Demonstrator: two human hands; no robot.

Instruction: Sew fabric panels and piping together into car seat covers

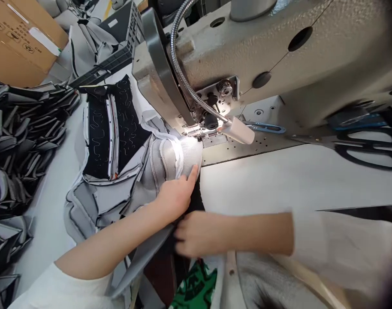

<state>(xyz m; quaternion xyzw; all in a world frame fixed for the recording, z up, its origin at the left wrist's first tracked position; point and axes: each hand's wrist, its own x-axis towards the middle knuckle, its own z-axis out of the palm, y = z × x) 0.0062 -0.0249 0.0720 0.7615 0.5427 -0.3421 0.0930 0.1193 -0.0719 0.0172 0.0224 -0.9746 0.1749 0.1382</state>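
Note:
A grey fabric cover [147,165] with black panels and white edging lies on the white table, its right end at the needle area of a sewing machine [212,124]. My left hand [178,193] rests on the grey fabric just in front of the needle area, index finger stretched out along its edge. Nearer my body, my right hand [199,234] is at the hanging edge of the fabric, blurred, with fingers curled; what it holds, if anything, is hidden. A small lamp [237,130] on a flexible metal tube lights the needle area.
Black-handled scissors [366,148] and a blue tool [266,127] lie right of the needle on the machine bed. Piles of dark and grey pieces [22,137] cover the table's left side. A cardboard box [22,43] and a grey crate [119,51] stand at the back left.

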